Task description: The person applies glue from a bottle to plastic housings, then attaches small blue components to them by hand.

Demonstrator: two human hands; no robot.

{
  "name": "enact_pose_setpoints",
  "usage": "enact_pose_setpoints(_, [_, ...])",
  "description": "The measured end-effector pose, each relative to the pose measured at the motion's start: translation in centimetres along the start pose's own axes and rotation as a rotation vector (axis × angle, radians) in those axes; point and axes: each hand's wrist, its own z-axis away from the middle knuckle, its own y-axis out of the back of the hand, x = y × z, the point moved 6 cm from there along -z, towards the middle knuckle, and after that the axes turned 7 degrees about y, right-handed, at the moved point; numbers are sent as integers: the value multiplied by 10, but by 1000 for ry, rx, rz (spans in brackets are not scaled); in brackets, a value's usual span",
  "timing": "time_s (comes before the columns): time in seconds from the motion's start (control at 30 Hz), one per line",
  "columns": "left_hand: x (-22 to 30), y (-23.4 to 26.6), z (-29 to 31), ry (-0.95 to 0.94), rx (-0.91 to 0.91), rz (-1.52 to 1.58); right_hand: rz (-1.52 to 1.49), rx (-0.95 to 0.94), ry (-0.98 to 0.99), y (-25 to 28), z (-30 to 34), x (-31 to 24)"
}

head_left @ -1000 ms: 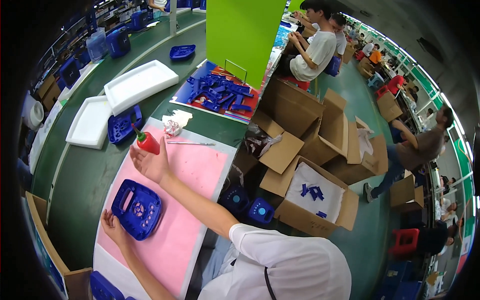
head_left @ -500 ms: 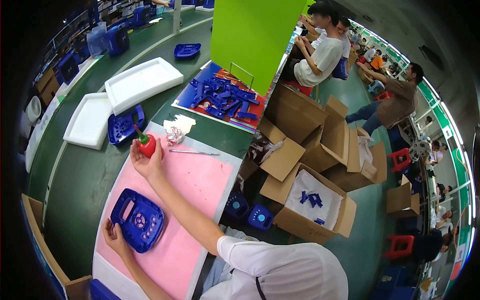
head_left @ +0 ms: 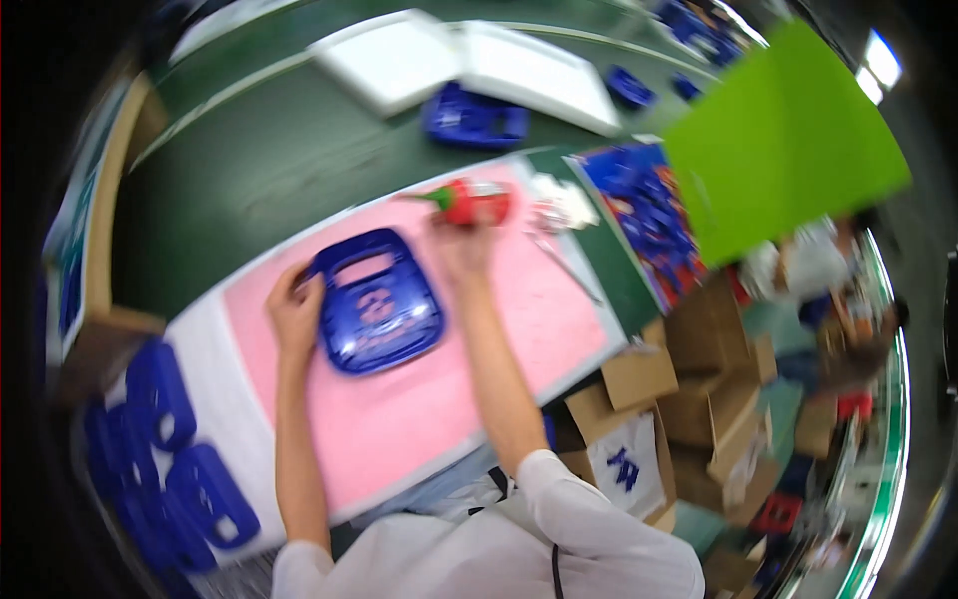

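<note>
A blue plastic casing (head_left: 351, 311) with a rectangular slot and a cluster of holes lies on the pink sheet (head_left: 399, 424) in front of me. My left hand (head_left: 296, 314) grips its left edge, the thumb against the rim and the fingers curled at the upper corner. To the right of the casing, my right hand (head_left: 465, 250) is closed on a small red squeeze bottle (head_left: 463, 203). The bottle is tilted on its side, with its green nozzle pointing left. Motion blurs this hand and the bottle.
White crumpled tissue (head_left: 567, 205) and a thin metal rod (head_left: 567, 267) lie right of the bottle. Beyond are white trays (head_left: 539, 78) and another blue casing (head_left: 474, 118). Small blue parts (head_left: 644, 205) lie by a green panel (head_left: 788, 140). More casings (head_left: 210, 494) are at left; cartons (head_left: 709, 339) at right.
The view has swung round. The red bottle has tipped from nozzle-up to nozzle-left in my right hand. My left hand has closed on the casing's edge from a looser, more open pose beside it.
</note>
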Motion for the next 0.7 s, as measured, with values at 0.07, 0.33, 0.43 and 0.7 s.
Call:
enact_pose_setpoints(0.07, [4, -3, 2, -2, 21, 79, 103, 4, 80, -8, 2, -11])
enact_pose_setpoints(0.33, [7, 7, 9, 40, 39, 201, 431, -165, 7, -27, 20, 8])
enact_pose_setpoints(0.43, [11, 7, 11, 32, 40, 199, 510, -135, -31, -33, 26, 13])
enact_pose_setpoints(0.7, [13, 8, 10, 8, 47, 201, 644, -154, -36, -43, 29, 18])
